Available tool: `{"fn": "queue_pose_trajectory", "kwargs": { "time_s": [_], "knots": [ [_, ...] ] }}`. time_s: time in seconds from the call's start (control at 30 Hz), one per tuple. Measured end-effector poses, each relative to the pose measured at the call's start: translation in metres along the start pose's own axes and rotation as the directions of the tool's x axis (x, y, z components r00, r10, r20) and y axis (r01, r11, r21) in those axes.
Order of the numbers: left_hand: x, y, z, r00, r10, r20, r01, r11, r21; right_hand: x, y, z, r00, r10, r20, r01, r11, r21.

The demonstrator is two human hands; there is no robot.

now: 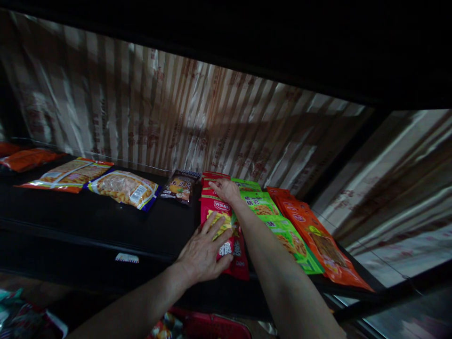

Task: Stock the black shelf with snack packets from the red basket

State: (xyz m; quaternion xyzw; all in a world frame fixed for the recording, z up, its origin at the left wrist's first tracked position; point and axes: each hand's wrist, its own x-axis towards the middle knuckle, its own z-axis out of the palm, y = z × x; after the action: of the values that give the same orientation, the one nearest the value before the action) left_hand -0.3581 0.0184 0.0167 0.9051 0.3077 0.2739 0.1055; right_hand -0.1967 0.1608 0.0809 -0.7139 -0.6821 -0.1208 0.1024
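Observation:
My left hand (206, 247) lies with fingers spread over the front of a red snack bag (221, 205) with yellow pieces printed on it. Its thumb reaches toward the bag's lower end, and part of another red bag (241, 263) shows beneath, at the shelf's front. Farther back, my right hand (226, 190) rests on a red bag (208, 177) behind the first, its fingers pointing left and partly bent. My right forearm crosses in front of the green snack bags (263, 207), hiding some of them.
Orange packets (318, 235) overlap at the right end of the black shelf (141, 230). Left of the red bags lie a dark brown packet (180, 186), a clear-fronted blue-edged bag (123, 188) and other orange-edged bags (70, 174). A red basket (215, 325) stands below.

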Motion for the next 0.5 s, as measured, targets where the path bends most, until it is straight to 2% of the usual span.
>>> {"fn": "queue_pose_trajectory", "kwargs": {
  "time_s": [0.1, 0.2, 0.37, 0.5],
  "knots": [
    [0.0, 0.0, 0.0, 1.0, -0.001, -0.009, 0.001, 1.0, -0.016, 0.004, 0.001, 0.001, 0.998, 0.028, -0.059, -0.028, 1.0, 0.005],
    [0.001, -0.001, 0.001, 1.0, 0.0, -0.012, -0.001, 1.0, -0.029, 0.01, 0.003, 0.003, 0.998, 0.006, -0.055, -0.006, 1.0, 0.013],
    [0.001, -0.002, 0.002, 1.0, -0.001, 0.007, 0.002, 1.0, -0.027, 0.027, 0.006, 0.007, 0.997, 0.039, 0.068, -0.04, 0.999, 0.025],
    [0.001, -0.002, 0.003, 1.0, -0.014, 0.014, 0.014, 1.0, -0.022, 0.041, 0.007, 0.011, 0.994, 0.006, 0.113, -0.009, 1.0, 0.028]
  ]
}}
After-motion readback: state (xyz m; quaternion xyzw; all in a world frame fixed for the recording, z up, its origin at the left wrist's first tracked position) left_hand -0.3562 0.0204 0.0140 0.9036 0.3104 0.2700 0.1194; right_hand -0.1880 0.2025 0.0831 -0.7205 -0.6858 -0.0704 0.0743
